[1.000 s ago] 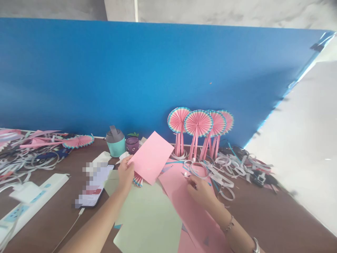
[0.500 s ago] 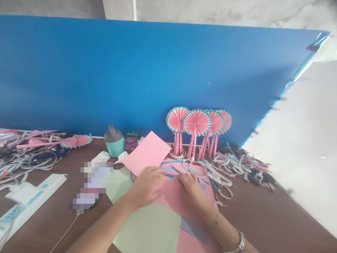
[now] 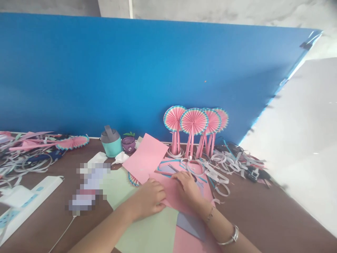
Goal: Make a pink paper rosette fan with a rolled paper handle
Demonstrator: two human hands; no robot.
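My left hand (image 3: 150, 197) rests with curled fingers on the near left part of a pink sheet (image 3: 172, 193), over a pale green sheet (image 3: 150, 230); what its fingers grip, if anything, is hidden. Bent over the same pink sheet, my right hand (image 3: 187, 184) touches it near the far edge, fingers slightly apart. Just beyond, dark-bladed scissors (image 3: 175, 168) lie among blue strips. Another pink sheet (image 3: 146, 157) sits tilted past my left hand, partly covering a pleated striped paper piece (image 3: 133, 180).
Four round pink paper fans (image 3: 194, 121) stand by the blue partition (image 3: 147, 70). Curled paper strips (image 3: 223, 163) lie right, more at far left. A teal cup (image 3: 111, 144), purple pot (image 3: 129, 144) and white power strip (image 3: 31, 203) are on the left.
My left hand has come down and nearer to me on the pink sheet. My right hand has shifted little. The whole view has moved slightly.
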